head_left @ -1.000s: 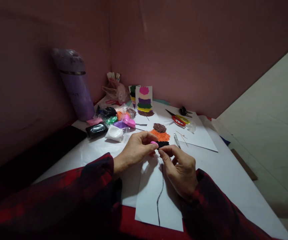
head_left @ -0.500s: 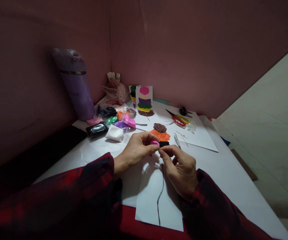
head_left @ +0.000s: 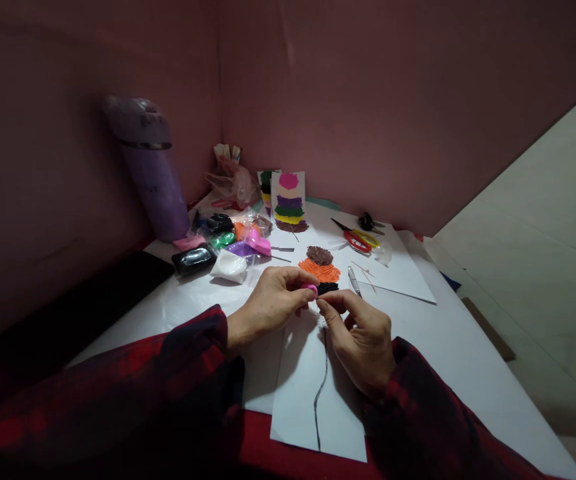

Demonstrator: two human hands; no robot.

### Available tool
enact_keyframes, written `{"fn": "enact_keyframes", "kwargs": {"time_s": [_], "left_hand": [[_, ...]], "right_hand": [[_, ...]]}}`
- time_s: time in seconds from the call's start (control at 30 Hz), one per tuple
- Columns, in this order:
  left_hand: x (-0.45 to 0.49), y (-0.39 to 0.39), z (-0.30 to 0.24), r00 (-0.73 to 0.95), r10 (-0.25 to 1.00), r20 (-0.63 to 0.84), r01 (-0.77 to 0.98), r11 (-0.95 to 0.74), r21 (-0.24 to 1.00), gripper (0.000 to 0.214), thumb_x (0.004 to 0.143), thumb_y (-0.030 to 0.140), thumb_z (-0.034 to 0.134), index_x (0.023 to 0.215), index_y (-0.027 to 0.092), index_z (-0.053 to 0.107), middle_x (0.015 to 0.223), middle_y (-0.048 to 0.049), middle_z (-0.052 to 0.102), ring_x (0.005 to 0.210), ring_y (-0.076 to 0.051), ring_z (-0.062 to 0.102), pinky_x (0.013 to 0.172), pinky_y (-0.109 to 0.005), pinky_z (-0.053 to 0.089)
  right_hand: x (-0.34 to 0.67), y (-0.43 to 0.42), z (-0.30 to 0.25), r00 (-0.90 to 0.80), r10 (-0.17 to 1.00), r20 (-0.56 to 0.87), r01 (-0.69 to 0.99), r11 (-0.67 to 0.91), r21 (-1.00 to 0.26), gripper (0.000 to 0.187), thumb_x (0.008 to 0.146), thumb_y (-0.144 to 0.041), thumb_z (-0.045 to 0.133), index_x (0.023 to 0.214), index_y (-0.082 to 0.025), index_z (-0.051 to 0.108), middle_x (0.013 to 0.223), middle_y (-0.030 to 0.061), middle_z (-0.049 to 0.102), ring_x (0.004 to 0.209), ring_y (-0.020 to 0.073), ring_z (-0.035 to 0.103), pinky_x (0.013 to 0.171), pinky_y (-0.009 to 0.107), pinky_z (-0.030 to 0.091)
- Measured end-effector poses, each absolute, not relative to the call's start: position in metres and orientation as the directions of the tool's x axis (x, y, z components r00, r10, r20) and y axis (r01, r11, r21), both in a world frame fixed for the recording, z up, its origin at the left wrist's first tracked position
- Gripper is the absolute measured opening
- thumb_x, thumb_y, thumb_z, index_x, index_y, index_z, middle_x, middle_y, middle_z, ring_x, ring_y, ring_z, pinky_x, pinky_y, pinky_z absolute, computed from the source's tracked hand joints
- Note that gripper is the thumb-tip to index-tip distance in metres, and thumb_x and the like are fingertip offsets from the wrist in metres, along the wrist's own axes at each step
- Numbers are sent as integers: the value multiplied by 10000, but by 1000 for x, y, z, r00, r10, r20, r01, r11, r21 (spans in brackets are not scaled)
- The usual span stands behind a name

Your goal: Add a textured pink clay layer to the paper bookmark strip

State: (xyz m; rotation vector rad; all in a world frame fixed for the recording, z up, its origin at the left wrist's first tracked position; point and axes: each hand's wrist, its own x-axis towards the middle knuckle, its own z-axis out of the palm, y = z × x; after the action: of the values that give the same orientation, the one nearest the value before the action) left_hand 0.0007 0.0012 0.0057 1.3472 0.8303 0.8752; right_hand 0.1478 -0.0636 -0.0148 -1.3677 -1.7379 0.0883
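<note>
My left hand (head_left: 271,300) pinches a small lump of pink clay (head_left: 311,289) between thumb and fingers. My right hand (head_left: 361,337) meets it from the right, its fingertips closed on the same lump. Both hands hover over a white sheet of paper (head_left: 313,393) that carries a black line for a stem and, above it, layers of black clay (head_left: 328,288), orange clay (head_left: 321,271) and brown clay (head_left: 319,255). Red and black plaid sleeves cover both arms.
Bags of coloured clay (head_left: 228,243) lie at the left beside a purple bottle (head_left: 151,170). A finished clay card (head_left: 289,202) leans against the pink wall. Red and yellow scissors (head_left: 358,238), a metal tool (head_left: 353,280) and toothpicks lie on the white table (head_left: 458,347).
The pink clay lump has turned slightly between my fingertips. Both hands stay at the same spot over the paper.
</note>
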Motion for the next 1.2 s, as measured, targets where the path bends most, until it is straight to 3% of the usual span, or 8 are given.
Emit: {"fn": "enact_keyframes", "kwargs": {"time_s": [0.3, 0.6, 0.73, 0.93, 1.2], "left_hand": [[1, 0, 5, 433, 901, 12, -65, 18, 998, 59, 732, 82, 653, 789, 99, 654, 650, 8, 617, 540, -69, 539, 531, -200, 433], [1, 0, 1, 492, 870, -15, -127, 89, 988, 199, 756, 160, 651, 948, 109, 648, 638, 6, 621, 521, -98, 573, 504, -221, 458], [-1, 1, 2, 509, 860, 23, -134, 53, 990, 167, 764, 250, 675, 822, 94, 661, 616, 7, 609, 519, -82, 560, 513, -204, 438], [1, 1, 3, 477, 879, -20, -118, 86, 989, 197, 745, 163, 657, 928, 100, 620, 612, 17, 613, 494, -96, 571, 491, -215, 453], [2, 2, 5, 506, 862, -42, -136, 128, 982, 109, 770, 103, 620, 867, 89, 571, 533, 21, 595, 472, -102, 589, 492, -226, 495]], "right_hand": [[147, -63, -14, 10, 807, 590, 746, 387, -542, 113, 890, -237, 577, 818, -199, 656, 699, -7, 675, 510, 107, 558, 464, 222, 401], [148, -63, -13, 14, 806, 591, 738, 391, -550, 114, 892, -235, 583, 809, -199, 654, 690, -12, 678, 513, 102, 558, 475, 218, 400], [148, -63, -14, 5, 801, 598, 738, 400, -543, 102, 888, -227, 588, 817, -198, 656, 708, -16, 679, 505, 92, 543, 481, 215, 398], [147, -63, -14, 4, 800, 600, 739, 402, -541, 94, 888, -226, 593, 822, -200, 654, 702, -23, 674, 504, 89, 538, 494, 215, 402], [148, -63, -14, 13, 802, 597, 742, 393, -544, 119, 894, -245, 585, 816, -197, 661, 691, -8, 678, 528, 105, 563, 475, 218, 394]]}}
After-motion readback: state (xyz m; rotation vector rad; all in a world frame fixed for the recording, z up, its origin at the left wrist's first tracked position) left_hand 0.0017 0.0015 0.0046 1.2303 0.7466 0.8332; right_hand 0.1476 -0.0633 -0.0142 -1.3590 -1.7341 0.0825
